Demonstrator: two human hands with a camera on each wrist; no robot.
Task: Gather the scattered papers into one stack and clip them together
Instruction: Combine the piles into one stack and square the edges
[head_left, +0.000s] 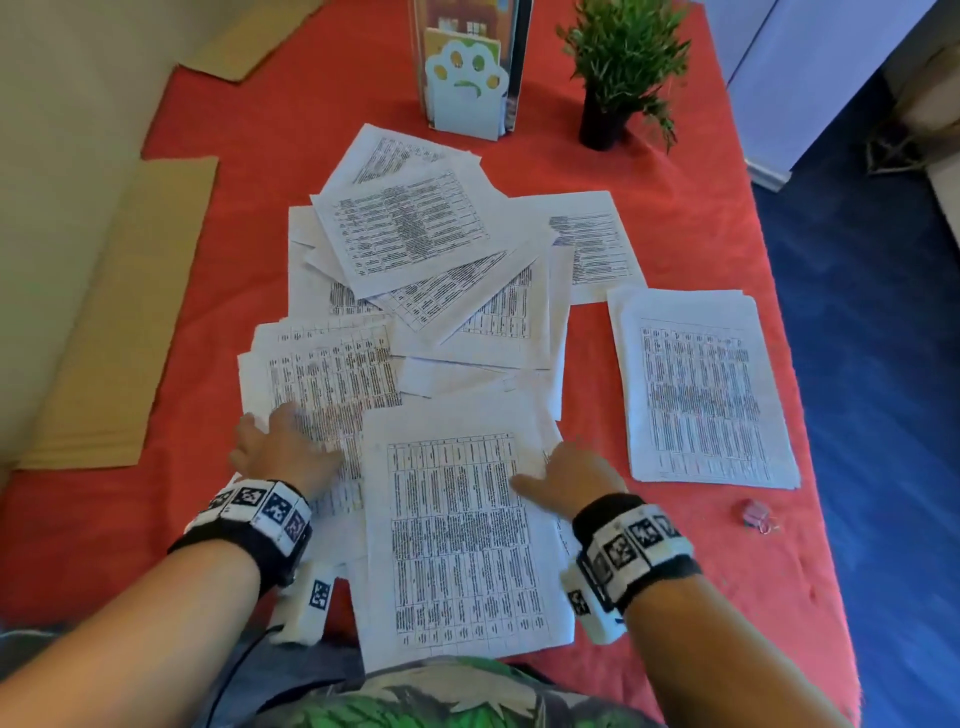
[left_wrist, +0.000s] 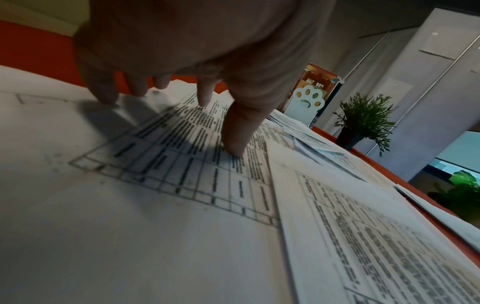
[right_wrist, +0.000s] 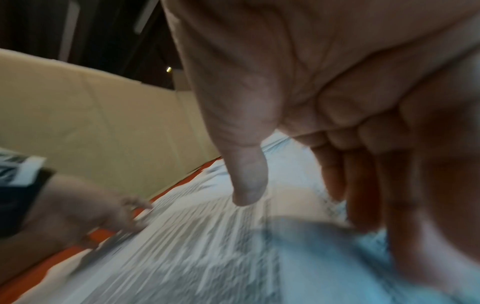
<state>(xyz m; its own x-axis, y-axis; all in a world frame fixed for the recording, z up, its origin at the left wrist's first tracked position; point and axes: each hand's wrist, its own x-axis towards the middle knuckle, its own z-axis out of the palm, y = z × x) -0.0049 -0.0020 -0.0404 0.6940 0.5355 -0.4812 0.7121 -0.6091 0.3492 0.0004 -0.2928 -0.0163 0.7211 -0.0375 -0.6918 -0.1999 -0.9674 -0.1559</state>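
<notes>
Printed papers (head_left: 415, 270) lie scattered and overlapping on a red worktop (head_left: 234, 218). The left hand (head_left: 285, 449) rests flat with fingers spread on a sheet; its fingertips (left_wrist: 205, 102) touch the print. Just right of it, the right hand (head_left: 571, 475) presses on the edge of the nearest sheet (head_left: 462, 535), fingers straight and held together, thumb pointing left. A tidy stack (head_left: 701, 389) sits beyond and right of the right hand. A small pink clip (head_left: 754, 512) lies near that hand's right side.
</notes>
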